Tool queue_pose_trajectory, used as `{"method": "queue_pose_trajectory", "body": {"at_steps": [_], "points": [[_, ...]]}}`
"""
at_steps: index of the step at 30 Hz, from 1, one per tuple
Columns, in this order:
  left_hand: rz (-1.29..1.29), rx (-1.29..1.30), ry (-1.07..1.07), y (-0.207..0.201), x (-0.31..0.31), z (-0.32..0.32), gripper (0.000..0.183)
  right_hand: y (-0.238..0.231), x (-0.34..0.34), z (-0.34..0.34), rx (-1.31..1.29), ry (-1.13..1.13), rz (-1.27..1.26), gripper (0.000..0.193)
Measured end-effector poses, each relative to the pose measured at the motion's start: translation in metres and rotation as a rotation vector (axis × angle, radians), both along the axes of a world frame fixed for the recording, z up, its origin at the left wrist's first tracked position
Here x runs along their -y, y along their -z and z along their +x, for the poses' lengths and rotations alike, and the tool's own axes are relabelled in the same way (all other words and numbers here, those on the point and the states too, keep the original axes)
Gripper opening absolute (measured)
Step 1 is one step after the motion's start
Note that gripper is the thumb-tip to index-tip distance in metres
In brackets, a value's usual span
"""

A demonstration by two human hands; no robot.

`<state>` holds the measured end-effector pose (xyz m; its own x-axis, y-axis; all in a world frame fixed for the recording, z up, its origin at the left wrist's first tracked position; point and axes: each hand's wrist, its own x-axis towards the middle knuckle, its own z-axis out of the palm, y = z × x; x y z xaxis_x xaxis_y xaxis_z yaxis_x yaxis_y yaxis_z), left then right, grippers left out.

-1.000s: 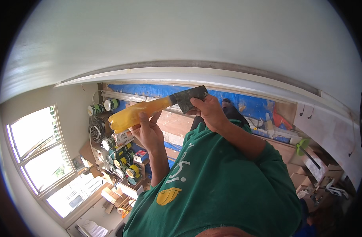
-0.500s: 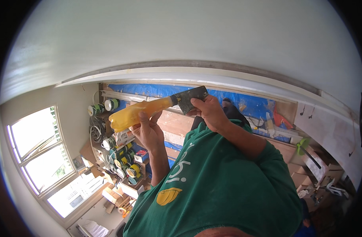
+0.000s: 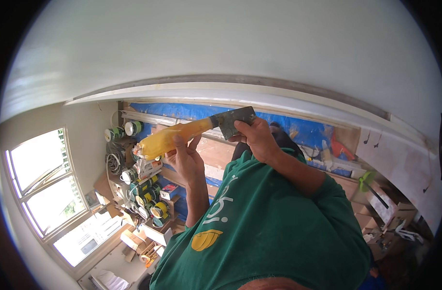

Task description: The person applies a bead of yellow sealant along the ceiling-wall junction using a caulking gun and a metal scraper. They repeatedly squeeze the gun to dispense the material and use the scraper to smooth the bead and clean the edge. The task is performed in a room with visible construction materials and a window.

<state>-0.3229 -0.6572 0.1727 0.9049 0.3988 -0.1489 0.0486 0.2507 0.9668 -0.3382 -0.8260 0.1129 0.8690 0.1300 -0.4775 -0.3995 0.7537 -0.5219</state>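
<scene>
A clear plastic bottle (image 3: pixel 175 136) with yellow liquid in it lies nearly level in front of my chest, its neck pointing right and slightly up. My left hand (image 3: pixel 188 163) is closed round the underside of its body, thumb on the near side. At the neck end, a flat dark square plate (image 3: pixel 237 123), scuffed and speckled, touches the bottle's mouth; it looks like a putty spreader. My right hand (image 3: pixel 260 139) pinches the plate's near right edge between thumb and fingers. Whether liquid is on the plate I cannot tell.
A long white ledge (image 3: pixel 230 92) curves across beyond my hands. Below lie blue sheeting (image 3: pixel 180 110) and wooden boards. At left, green-and-white rolls (image 3: pixel 134 128), coiled cable (image 3: pixel 115 164) and boxes crowd the space by a window (image 3: pixel 47 179). A green fan (image 3: pixel 365 181) stands at right.
The bottle has shifted slightly right along with my left hand. Its base end now looks clearer, less filled with yellow. My right hand and the plate have hardly moved.
</scene>
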Motion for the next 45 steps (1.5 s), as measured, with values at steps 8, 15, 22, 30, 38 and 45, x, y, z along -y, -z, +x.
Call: {"method": "queue_pose_trajectory", "body": {"at_steps": [8,15,22,30,38,45], "points": [[-0.21,0.009,-0.096,0.027,-0.007,-0.007,0.032,-0.005,-0.008,0.004,0.147,-0.021,-0.351,0.022],[-0.134,-0.137,-0.037,0.059,-0.038,-0.012,0.037,-0.019,-0.015,0.015,0.285,-0.227,-0.303,0.023],[-0.977,-0.339,-0.216,0.136,-0.083,0.003,0.05,-0.081,-0.028,0.036,0.345,-0.172,0.298,0.023],[-0.323,-0.28,0.1,0.192,-0.121,0.0,0.049,-0.064,-0.007,0.101,0.464,0.032,-1.088,0.019],[-1.036,-0.461,-0.141,0.188,-0.133,0.025,0.052,-0.038,-0.03,0.119,0.527,0.07,-1.536,0.014],[-1.035,-0.459,-0.048,0.209,-0.149,0.033,0.051,-0.051,-0.04,0.122,0.399,-0.032,-1.485,0.012]]}}
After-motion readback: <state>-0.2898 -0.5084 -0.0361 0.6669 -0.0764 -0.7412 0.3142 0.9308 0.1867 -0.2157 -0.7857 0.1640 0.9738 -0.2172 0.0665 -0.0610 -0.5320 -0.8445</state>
